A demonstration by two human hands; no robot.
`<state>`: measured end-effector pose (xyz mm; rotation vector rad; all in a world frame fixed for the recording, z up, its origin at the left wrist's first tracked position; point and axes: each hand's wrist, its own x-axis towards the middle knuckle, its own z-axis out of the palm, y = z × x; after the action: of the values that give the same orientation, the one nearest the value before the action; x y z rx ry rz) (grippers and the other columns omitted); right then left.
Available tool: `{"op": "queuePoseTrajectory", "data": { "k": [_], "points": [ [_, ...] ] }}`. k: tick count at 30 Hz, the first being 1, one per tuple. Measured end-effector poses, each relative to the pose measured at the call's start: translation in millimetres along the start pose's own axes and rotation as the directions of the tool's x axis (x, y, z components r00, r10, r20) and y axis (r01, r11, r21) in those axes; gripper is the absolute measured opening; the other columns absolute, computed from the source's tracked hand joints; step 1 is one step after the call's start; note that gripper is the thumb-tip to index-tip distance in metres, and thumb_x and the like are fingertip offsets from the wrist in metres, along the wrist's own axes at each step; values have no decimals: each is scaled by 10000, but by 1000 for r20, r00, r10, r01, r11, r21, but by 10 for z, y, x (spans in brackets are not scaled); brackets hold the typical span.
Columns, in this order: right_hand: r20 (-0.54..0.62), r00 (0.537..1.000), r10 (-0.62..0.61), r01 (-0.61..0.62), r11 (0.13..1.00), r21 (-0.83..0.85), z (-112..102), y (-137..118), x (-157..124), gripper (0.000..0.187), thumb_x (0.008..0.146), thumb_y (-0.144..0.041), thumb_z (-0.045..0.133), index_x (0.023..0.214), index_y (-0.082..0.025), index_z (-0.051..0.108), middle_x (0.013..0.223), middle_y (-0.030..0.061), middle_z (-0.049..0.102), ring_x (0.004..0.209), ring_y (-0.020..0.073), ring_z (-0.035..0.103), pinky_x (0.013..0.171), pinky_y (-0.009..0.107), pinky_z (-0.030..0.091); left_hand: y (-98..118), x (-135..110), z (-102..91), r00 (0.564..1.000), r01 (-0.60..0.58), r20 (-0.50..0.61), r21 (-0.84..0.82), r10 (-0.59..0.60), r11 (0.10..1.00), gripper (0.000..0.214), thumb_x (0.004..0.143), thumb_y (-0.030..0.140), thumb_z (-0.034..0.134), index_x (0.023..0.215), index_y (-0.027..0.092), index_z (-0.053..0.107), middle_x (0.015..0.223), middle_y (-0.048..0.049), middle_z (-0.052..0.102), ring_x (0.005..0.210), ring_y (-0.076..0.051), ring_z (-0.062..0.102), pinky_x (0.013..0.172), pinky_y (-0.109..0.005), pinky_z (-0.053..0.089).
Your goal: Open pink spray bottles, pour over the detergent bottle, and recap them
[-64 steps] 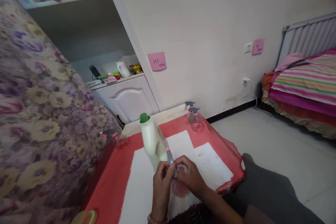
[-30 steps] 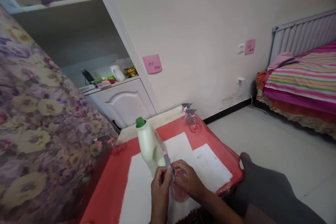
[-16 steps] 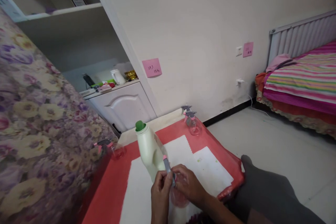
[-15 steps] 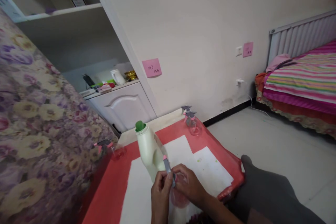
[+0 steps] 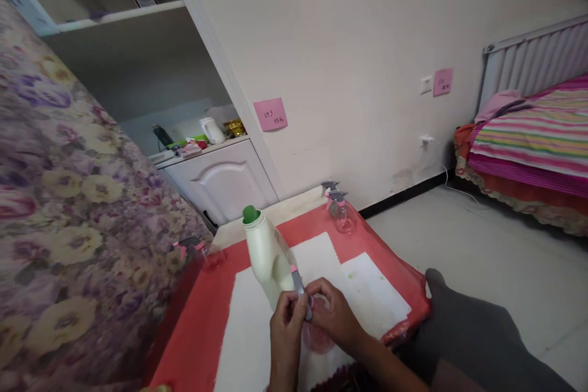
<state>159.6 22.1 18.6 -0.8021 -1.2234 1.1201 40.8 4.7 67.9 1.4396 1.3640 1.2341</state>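
Both hands are at a small clear spray bottle (image 5: pixel 318 340) near the table's front. My left hand (image 5: pixel 287 324) pinches its grey trigger head (image 5: pixel 297 280), which has a pink nozzle tip. Around the pink neck area, the fingers of my right hand (image 5: pixel 337 317) are closed; they partly hide the collar, so I cannot tell whether head and bottle are fully joined. Just behind the hands stands a pale green jug (image 5: pixel 264 245) with a dark green piece in its mouth. White paper sheets (image 5: pixel 248 343) lie under the bottle and jug.
More spray bottles stand on the red-covered table (image 5: pixel 193 331): one (image 5: pixel 214 256) at the left edge, another (image 5: pixel 344 220) at the far right corner with a further grey head behind it. A floral curtain (image 5: pixel 78 226) hangs left. Beyond are a cabinet (image 5: pixel 225 184) and a bed (image 5: pixel 542 147).
The view has shifted slightly, so everything sits a little further right. Both hands keep their hold on the spray bottle, with hardly any finger movement visible.
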Motion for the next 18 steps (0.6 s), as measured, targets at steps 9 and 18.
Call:
{"op": "queuePoseTrajectory", "data": {
  "k": [9, 18],
  "points": [
    [87, 993, -78, 81, 996, -33, -35, -25, 3, 265, 782, -389, 699, 949, -190, 649, 972, 56, 649, 960, 241, 614, 882, 380, 477, -36, 20, -13, 1000, -12, 0, 7, 12, 1000, 368, 799, 552, 656, 777, 188, 603, 707, 21, 572, 722, -176, 517, 661, -254, 406],
    [109, 985, -133, 137, 990, -33, -52, -22, 21, 290, 780, -377, 692, 1014, -210, 650, 1061, 63, 643, 1030, 239, 601, 932, 389, 465, -48, 24, -18, 1000, 9, -2, 7, -9, 1000, 371, 795, 559, 654, 765, 197, 578, 708, 27, 568, 730, -177, 526, 672, -249, 414]
  ]
}}
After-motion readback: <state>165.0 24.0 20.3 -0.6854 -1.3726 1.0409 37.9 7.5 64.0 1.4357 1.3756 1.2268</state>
